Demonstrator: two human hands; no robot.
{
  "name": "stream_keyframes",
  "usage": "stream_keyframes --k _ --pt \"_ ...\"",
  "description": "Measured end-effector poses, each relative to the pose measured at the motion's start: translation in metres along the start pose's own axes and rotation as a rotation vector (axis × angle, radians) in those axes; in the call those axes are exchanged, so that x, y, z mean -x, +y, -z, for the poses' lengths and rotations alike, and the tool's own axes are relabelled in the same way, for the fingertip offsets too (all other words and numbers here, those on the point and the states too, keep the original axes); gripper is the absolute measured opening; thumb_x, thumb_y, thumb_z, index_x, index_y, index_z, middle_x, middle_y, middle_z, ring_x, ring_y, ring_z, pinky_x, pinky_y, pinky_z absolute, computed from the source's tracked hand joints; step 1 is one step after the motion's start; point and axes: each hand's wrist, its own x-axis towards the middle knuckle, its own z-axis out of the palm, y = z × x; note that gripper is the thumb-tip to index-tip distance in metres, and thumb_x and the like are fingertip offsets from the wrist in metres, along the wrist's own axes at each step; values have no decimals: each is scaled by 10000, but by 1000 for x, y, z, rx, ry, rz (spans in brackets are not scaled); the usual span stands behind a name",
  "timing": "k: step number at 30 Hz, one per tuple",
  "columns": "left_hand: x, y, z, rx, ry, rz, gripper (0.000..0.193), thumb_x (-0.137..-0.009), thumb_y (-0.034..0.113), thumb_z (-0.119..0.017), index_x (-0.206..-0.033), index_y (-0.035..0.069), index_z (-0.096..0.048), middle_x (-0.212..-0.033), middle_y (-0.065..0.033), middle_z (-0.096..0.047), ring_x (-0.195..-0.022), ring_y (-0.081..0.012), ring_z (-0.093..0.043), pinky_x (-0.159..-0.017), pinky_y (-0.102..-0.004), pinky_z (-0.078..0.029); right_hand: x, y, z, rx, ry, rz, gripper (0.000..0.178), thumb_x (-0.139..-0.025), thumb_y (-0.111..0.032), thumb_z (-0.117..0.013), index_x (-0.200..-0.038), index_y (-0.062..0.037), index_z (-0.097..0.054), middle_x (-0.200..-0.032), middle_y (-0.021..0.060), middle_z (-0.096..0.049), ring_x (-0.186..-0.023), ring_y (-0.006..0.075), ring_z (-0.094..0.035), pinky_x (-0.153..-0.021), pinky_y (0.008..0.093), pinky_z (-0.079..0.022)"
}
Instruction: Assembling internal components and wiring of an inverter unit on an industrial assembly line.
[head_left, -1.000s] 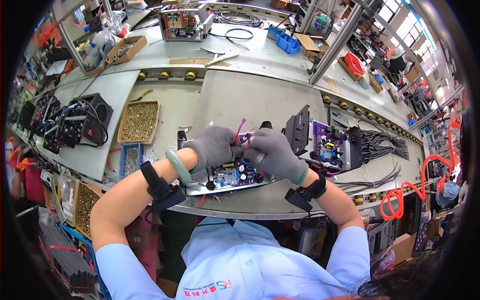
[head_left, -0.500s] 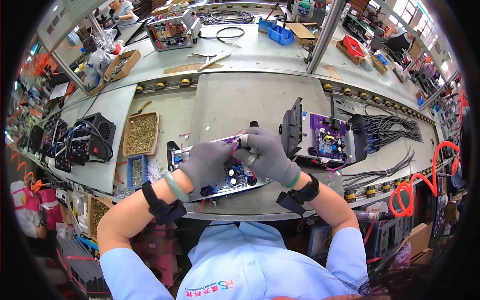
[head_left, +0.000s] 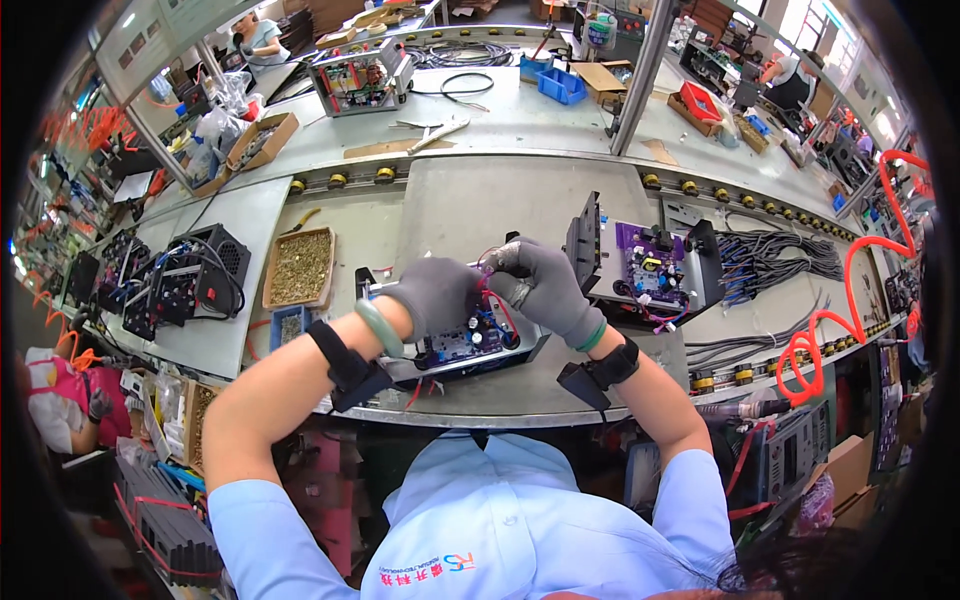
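Observation:
Both of my hands wear grey gloves and meet above an open metal chassis (head_left: 516, 354) with a circuit board (head_left: 455, 345) inside. Thin red wires (head_left: 492, 296) rise from the board to my fingertips. My left hand (head_left: 438, 292) is closed, pinching the wires from the left side. Opposite it, my right hand (head_left: 548, 288) is closed too, thumb and forefinger pressed together at the wire ends. Its glove tips look worn and whitish. Whatever small part sits between the fingertips is too small to make out. My left hand hides part of the chassis.
To the right stands a second open chassis with a purple board (head_left: 648, 262), near bundled black cables (head_left: 780, 258). A tray of small metal parts (head_left: 300, 266) and a blue bin (head_left: 290, 326) lie left. A coiled orange hose (head_left: 803, 362) hangs at the right; pliers (head_left: 436, 134) lie farther back.
The view has shifted slightly. My left hand has moved a little to the right, closer to the right hand. Both hands stay at the wires over the chassis.

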Motion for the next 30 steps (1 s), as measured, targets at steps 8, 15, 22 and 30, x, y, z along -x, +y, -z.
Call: stream_keyframes --k 8,15,22,30 --pt "-9 6 37 715 -73 -184 314 -810 268 -793 -1058 86 -729 -849 -70 -724 -794 -156 -665 -764 -342 -535 15 -40 37 660 0 237 149 -747 -159 -792 -878 -124 -731 -769 67 -644 -695 268 -619 -633 384 -488" --pt "-16 0 -8 1106 142 -101 197 -846 185 -766 -996 61 -731 -813 -61 -710 -746 -114 -634 -729 -304 -524 3 -27 34 693 21 270 148 -747 -144 -763 -876 -106 -704 -820 68 -660 -764 290 -643 -691 396 -503" --pt "-32 -1 -11 164 112 60 180 -859 294 -631 -965 180 -722 -826 -166 -701 -831 -368 -686 -757 -468 -538 7 14 10 755 -10 -292 454 -901 -204 -595 -1308 -12 -536 -856 211 -679 -783 400 -671 -709 473 -526" --pt "-25 -11 -25 421 168 123 210 -852 317 -655 -976 162 -721 -830 -151 -702 -805 -372 -675 -743 -459 -525 6 6 11 572 6 -291 374 -916 -183 -562 -1228 20 -600 -701 223 -631 -678 375 -662 -621 459 -500"
